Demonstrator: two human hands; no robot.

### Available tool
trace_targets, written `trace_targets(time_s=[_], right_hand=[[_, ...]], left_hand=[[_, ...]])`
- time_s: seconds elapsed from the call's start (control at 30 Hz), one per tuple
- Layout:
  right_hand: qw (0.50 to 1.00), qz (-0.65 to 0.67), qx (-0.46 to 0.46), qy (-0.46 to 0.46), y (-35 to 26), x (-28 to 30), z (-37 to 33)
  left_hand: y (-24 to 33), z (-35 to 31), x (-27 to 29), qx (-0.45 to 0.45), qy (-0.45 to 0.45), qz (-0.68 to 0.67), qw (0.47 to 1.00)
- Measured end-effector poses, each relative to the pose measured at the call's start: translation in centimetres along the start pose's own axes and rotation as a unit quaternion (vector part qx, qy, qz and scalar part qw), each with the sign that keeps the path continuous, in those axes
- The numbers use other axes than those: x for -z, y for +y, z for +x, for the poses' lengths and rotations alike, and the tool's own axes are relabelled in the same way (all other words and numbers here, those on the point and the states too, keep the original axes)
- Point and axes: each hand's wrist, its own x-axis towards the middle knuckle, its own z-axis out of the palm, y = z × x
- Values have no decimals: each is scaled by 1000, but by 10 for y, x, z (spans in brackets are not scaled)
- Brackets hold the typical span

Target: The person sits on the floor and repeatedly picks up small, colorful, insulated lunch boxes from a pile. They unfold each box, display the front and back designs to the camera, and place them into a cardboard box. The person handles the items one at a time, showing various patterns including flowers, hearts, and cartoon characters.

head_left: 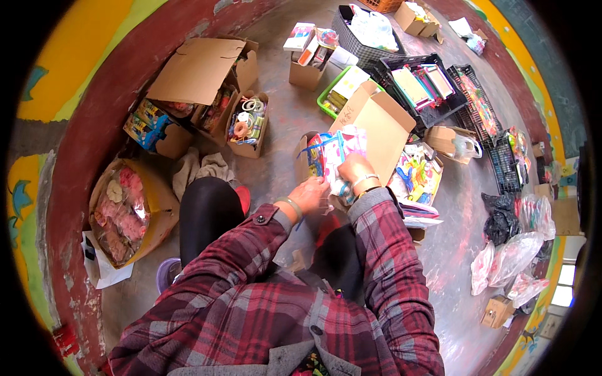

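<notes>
In front of me, over an open cardboard box (pixel 384 128), is a shiny plastic packet (pixel 335 149) with pink dots and a patterned face. My right hand (pixel 354 168) is closed at its right side, fingers curled against it. My left hand (pixel 308 194) is closed at its lower left edge; its fingertips are pressed together, and what they pinch is too small to make out. A thin blue strip (pixel 300 223) hangs beneath the left hand. Crinkled clear plastic (pixel 340 189) shows between the two hands. The box's contents are mostly hidden behind hands and packet.
Cardboard boxes (pixel 248 149) of tapes and craft goods stand left, beside a large box (pixel 164 197) of pink items. Farther off are a green basket (pixel 324 95) and black crates (pixel 433 116). Right of my hands lies a box of colourful scissors (pixel 415 175). Plastic bags (pixel 515 258) lie far right.
</notes>
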Motion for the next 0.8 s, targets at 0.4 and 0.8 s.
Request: trace_targets(time_s=[0.4, 0.8], right_hand=[[998, 9, 34, 45, -11, -12, -6], [921, 231, 198, 244, 44, 40, -81]], left_hand=[[7, -7, 4, 33, 20, -47, 998], [3, -7, 5, 107, -47, 115, 986]])
